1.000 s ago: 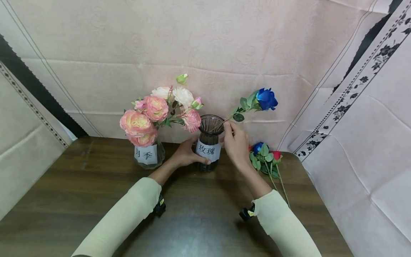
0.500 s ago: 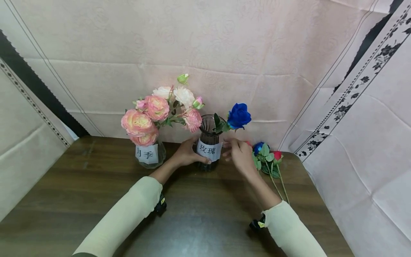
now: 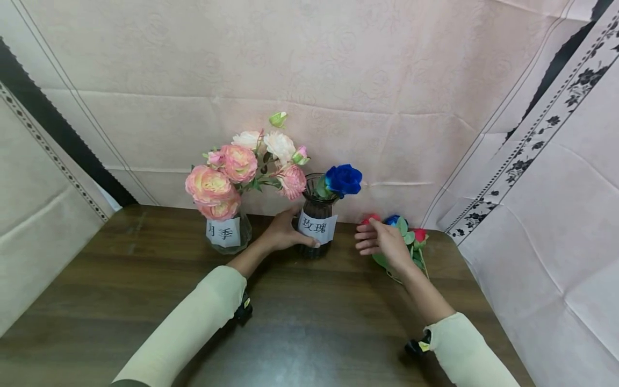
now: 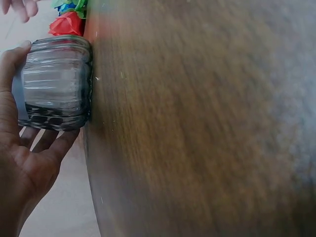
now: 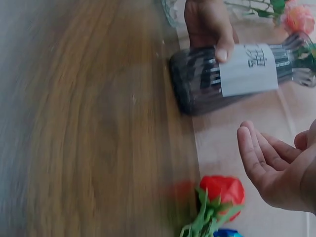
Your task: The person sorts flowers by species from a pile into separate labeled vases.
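Note:
A dark ribbed glass vase (image 3: 317,228) with a white paper label stands upright on the table. My left hand (image 3: 281,232) grips its lower side, thumb across the front; in the left wrist view the fingers (image 4: 47,140) wrap behind it. One blue rose (image 3: 343,180) leans out of the vase mouth to the right, its stem inside. To the right of the vase, my right hand (image 3: 387,244) holds nothing, its fingers (image 5: 259,153) extended. Close to it lie loose roses: a red rose (image 5: 224,192), a blue rose (image 3: 394,220) and another red rose (image 3: 419,235), partly covered by that hand.
On the left stands a clear glass vase (image 3: 245,231) with a white label, full of pink and white flowers (image 3: 239,164) that spread toward the dark vase. Behind the brown table (image 3: 290,322) hangs a pale cloth backdrop (image 3: 338,64), with more cloth at both sides.
The blue rose has dropped into the dark vase and now leans on its rim. My right hand has let go of it and moved right toward the loose roses. The left hand stays put.

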Motion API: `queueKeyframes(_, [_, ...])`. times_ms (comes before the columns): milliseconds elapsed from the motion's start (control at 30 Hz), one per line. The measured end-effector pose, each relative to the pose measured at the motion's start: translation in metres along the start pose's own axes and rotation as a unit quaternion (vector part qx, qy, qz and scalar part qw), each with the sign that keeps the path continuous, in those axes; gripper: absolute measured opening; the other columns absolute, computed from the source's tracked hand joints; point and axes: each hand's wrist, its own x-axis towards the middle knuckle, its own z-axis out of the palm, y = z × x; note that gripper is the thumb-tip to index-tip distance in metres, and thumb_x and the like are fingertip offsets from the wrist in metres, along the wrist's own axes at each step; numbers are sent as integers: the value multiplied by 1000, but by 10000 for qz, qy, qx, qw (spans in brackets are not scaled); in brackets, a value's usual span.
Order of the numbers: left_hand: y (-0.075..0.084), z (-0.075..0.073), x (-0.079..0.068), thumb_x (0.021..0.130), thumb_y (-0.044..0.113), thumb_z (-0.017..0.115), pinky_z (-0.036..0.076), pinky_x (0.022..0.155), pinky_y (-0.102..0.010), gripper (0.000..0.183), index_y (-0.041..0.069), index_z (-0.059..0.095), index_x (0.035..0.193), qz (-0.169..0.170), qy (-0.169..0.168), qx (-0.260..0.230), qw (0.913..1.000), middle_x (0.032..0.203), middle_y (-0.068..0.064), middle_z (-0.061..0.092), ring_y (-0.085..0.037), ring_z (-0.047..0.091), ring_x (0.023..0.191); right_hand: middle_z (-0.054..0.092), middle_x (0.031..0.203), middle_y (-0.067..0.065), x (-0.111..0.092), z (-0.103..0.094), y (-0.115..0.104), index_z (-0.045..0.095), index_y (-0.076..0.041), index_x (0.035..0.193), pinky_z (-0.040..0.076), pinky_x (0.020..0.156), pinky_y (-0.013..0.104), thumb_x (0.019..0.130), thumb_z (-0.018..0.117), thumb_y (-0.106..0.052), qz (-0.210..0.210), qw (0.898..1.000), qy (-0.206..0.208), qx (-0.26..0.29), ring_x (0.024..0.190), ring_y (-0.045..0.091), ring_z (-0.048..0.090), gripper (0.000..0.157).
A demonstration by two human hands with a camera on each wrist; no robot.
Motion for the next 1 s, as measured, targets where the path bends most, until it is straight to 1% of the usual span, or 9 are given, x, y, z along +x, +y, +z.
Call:
queueKeyframes(133, [1,0,-1,76,31,107,51,125,-58,97,17,58,159,-42,-3,-6,10000,152,-9,71,-34,64,143,83,102,-2,-3,-15,4,63,14,147,69,81,30,124,39,-40,100,9999,-125,-23,90,15,82,63])
queueKeyframes(300, [1,0,-1,77,30,107,50,125,-58,94,16,60,157,-103,-2,-47,9999,152,-9,71,-34,63,144,85,105,3,-6,-32,8,63,15,144,70,82,31,123,44,-39,205,9997,-97,22,91,16,83,61])
queueKeyframes(400, [1,0,-2,76,31,107,50,125,-58,96,17,59,158,-141,-8,-53,9999,151,-9,71,-34,63,143,86,109,6,-8,-42,10,65,14,143,70,84,31,122,48,-39,293,9996,-49,-20,92,15,84,59])
queueKeyframes(533, [1,0,-2,76,33,107,50,125,-58,100,18,56,161,-181,-9,-13,9998,152,-9,70,-34,63,144,86,108,4,-10,-56,14,62,15,146,70,86,30,122,50,-38,425,9990,-121,7,93,14,84,59])
queueKeyframes(733, [3,0,-1,76,30,107,50,125,-59,95,17,59,157,-159,-18,-42,9999,151,-9,71,-34,64,143,86,103,0,-12,-77,22,59,17,147,70,85,29,122,51,-33,489,9984,-281,-78,92,12,84,57])
queueKeyframes(1000, [2,0,-1,77,29,107,49,127,-59,95,16,58,158,-75,-7,-39,10000,152,-9,71,-34,64,144,86,105,5,-21,-98,36,57,21,146,70,85,32,121,50,-25,681,9966,-390,-243,91,14,84,52])
